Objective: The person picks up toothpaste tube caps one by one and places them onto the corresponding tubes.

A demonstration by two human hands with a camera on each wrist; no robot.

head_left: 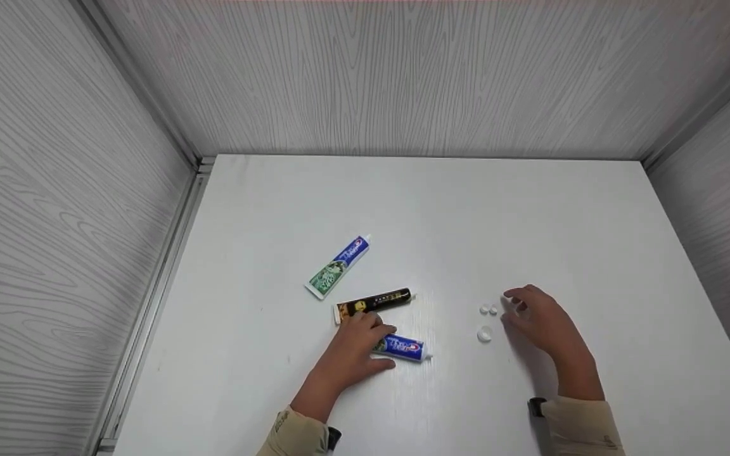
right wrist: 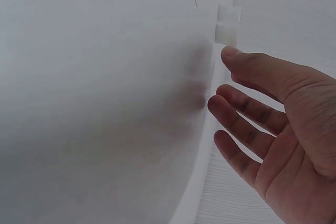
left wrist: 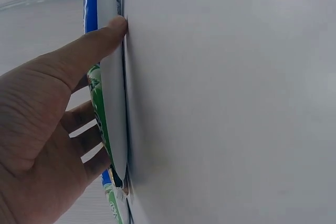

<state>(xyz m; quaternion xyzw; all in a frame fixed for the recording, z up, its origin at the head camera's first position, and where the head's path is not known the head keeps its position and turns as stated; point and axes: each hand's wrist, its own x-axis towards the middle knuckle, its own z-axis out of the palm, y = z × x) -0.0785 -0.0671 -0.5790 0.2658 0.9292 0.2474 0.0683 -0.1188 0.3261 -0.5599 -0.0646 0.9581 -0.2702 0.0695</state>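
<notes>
My left hand (head_left: 360,345) spans a blue-and-green toothpaste tube (head_left: 404,348) lying on the table, the thumb along its near side and the fingers along its far side. In the left wrist view the thumb crosses the white back of this tube (left wrist: 111,98). Just behind that hand lies a black toothpaste tube (head_left: 381,301). My right hand (head_left: 545,320) is held loosely curved, nothing between its fingers, to the right of two small white caps (head_left: 485,309) and a larger white cap (head_left: 485,334). Its thumb appears close to a cap (right wrist: 226,34) in the right wrist view.
Another blue-and-green toothpaste tube (head_left: 338,266) lies slantwise farther back on the white table (head_left: 454,209). White nozzles show at the tubes' tips. Grey wood-grain panels (head_left: 377,76) stand behind the table and at both sides.
</notes>
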